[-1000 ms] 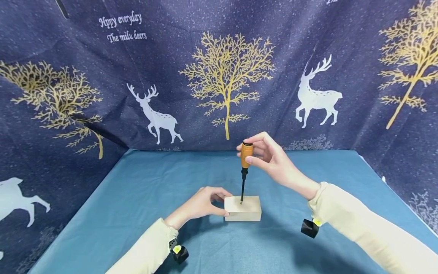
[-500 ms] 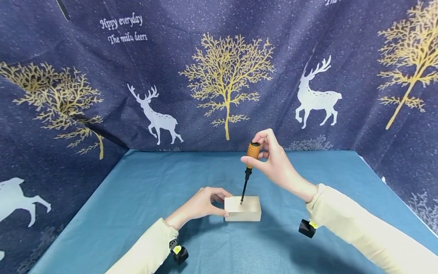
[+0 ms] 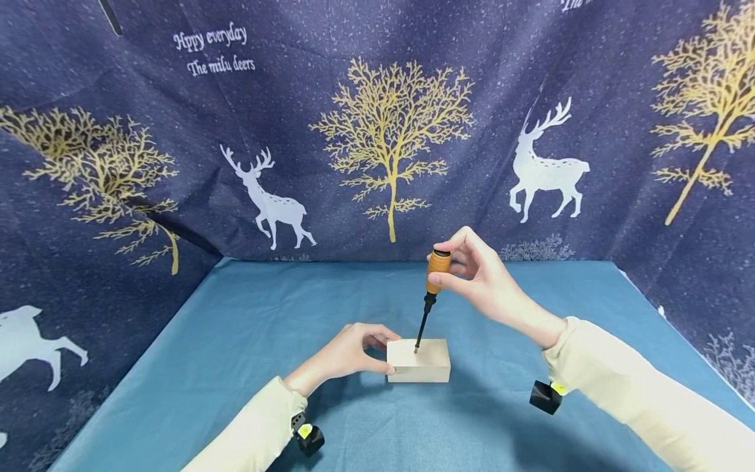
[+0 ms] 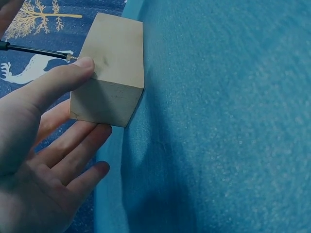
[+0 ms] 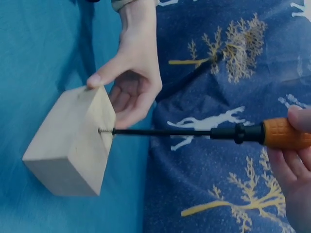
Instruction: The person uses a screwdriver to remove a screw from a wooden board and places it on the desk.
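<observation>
A pale wooden block (image 3: 420,374) lies on the blue cloth. My left hand (image 3: 345,352) grips its left end, thumb at the near side and fingers behind. In the left wrist view the thumb (image 4: 77,73) presses on the block's edge. A screw (image 5: 105,131) sticks partway out of the block's top face. The black shaft of a screwdriver (image 3: 438,270) runs down to the screw's head, leaning a little to the right at the top. My right hand (image 3: 485,283) holds its orange handle, with thumb in front and a fingertip near the black cap.
Blue cloth (image 3: 283,308) covers the table. A dark blue curtain (image 3: 354,39) printed with trees and deer hangs behind and at both sides. Small black wrist cameras (image 3: 310,440) hang below both sleeves.
The screwdriver's handle has tilted to the right, and my right hand has moved right with it, shifting its fingers around the handle. My left hand and the block have stayed still.
</observation>
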### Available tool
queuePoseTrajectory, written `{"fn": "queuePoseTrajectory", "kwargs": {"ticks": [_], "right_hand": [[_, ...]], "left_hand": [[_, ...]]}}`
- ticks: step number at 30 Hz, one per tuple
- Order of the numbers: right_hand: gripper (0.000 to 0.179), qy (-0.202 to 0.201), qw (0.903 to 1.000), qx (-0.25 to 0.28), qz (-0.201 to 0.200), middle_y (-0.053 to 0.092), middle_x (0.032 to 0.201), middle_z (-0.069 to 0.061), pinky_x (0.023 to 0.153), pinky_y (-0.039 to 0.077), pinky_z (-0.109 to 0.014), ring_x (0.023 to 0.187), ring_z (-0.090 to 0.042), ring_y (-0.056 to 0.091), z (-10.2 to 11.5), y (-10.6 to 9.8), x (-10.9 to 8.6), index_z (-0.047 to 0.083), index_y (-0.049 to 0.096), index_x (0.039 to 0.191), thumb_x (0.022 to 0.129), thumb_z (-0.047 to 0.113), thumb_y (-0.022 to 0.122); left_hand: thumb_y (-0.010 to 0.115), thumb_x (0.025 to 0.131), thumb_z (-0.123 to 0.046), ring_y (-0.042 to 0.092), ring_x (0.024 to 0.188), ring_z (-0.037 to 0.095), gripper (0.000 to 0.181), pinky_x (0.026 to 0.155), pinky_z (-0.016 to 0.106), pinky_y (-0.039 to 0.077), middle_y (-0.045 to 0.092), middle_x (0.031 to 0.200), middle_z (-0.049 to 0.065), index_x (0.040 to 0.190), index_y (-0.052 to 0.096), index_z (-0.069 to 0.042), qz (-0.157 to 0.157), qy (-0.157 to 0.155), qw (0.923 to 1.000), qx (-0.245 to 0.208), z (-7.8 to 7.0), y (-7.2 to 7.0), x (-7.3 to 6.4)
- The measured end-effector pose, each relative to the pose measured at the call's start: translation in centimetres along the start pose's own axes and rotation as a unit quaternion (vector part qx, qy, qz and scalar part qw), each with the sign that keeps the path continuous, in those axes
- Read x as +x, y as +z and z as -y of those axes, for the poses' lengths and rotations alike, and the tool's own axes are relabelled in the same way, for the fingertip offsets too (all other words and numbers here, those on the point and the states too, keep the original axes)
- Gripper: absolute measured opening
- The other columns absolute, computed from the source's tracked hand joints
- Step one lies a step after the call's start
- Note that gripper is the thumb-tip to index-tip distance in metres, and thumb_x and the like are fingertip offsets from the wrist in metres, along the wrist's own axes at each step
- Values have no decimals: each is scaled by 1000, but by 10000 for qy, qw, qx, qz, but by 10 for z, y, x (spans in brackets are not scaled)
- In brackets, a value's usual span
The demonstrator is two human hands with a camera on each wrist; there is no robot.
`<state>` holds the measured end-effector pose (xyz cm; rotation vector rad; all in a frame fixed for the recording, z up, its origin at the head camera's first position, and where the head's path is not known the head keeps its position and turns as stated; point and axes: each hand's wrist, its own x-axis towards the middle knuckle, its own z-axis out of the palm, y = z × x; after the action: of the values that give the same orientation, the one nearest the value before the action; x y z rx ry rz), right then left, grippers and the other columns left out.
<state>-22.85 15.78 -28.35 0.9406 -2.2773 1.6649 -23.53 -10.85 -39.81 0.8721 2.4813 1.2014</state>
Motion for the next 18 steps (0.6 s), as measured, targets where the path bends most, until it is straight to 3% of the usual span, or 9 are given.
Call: {"fn": "queuePoseTrajectory", "kwargs": {"ticks": [5,9,11,14,18], "right_hand": [[34,-564,9938,739,601,64,126,-8,90,58,-30,115,-17,67,-6,-7,0,1,44,125,95,-4,58],[37,-612,9901,969,811,61,132,-11,92,57,-34,119,-24,65,-7,-7,1,6,38,130,98,-3,54],[37,-537,9932,745,711,60,133,-13,94,57,-34,122,-21,63,-8,-5,1,7,35,130,99,-1,53],[41,-303,9991,-193,224,58,130,-11,90,57,-29,115,-10,63,-10,0,0,8,36,129,97,8,61],[49,13,9896,-1342,-519,59,113,-7,78,58,-24,96,-7,61,-9,7,0,11,41,125,89,18,74]], "left_hand": [[85,78,-26,70,99,11,45,92,34,55,74,108,-5,120,70,-23,-7,-23,10000,-6,1,0,0],[85,78,-26,70,99,12,45,92,34,55,74,109,-4,121,70,-22,-32,-6,10000,7,1,0,0],[85,78,-26,70,99,11,45,92,34,55,74,109,-4,120,70,-22,-45,-5,10000,16,1,0,0],[85,78,-26,70,99,11,45,92,34,55,74,109,-5,120,70,-23,-52,-5,10000,5,1,1,0],[85,78,-25,70,99,12,45,92,35,55,74,109,-3,120,70,-22,-57,19,10000,-31,2,1,-1]]}}
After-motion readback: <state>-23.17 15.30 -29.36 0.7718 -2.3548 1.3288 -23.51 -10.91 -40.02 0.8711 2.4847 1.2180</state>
